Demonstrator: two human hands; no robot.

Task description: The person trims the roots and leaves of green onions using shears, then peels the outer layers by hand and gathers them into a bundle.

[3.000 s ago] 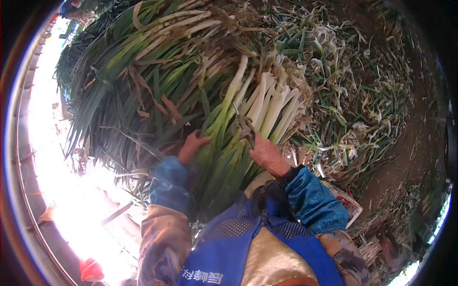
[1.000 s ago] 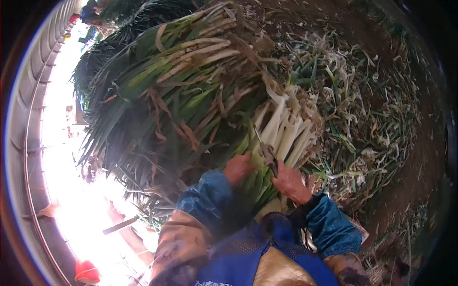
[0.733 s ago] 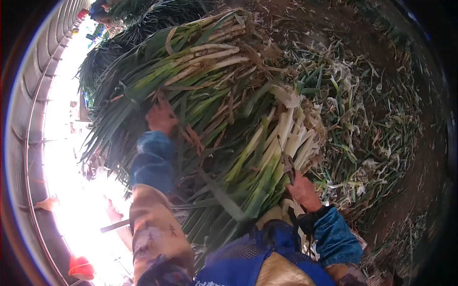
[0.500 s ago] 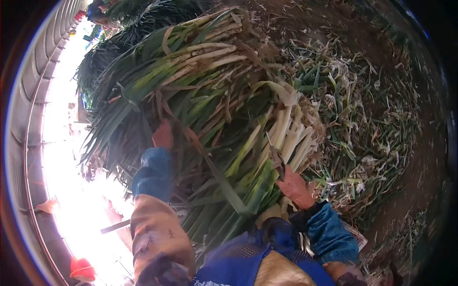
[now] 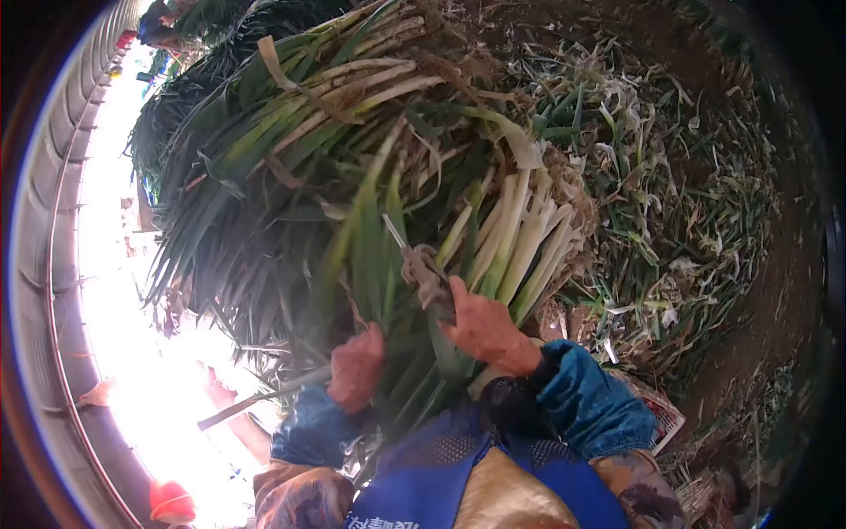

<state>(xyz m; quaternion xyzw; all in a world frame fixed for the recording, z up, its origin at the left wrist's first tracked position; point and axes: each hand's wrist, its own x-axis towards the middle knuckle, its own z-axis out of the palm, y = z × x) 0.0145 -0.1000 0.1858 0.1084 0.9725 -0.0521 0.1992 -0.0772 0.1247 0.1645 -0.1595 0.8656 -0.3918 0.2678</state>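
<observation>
Grasping: my right hand (image 5: 489,333) closes on the wrapped tool (image 5: 425,271).
Left hand (image 5: 357,366): curled narrow at the leaves; its grip I cannot tell.
Leeks (image 5: 533,247): heaped around my hands.
Blue garment (image 5: 419,485): white characters, partly cut off.
Printed paper (image 5: 659,419): unreadable.
Open edge: brown soil (image 5: 749,326) rightward; ridged wall (image 5: 66,212) far left.

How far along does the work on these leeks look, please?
The pale leeks look cleaned. The left hand grips a leafy bunch, and the right hand holds a tool. The browner leeks farther off seem left to do.
</observation>
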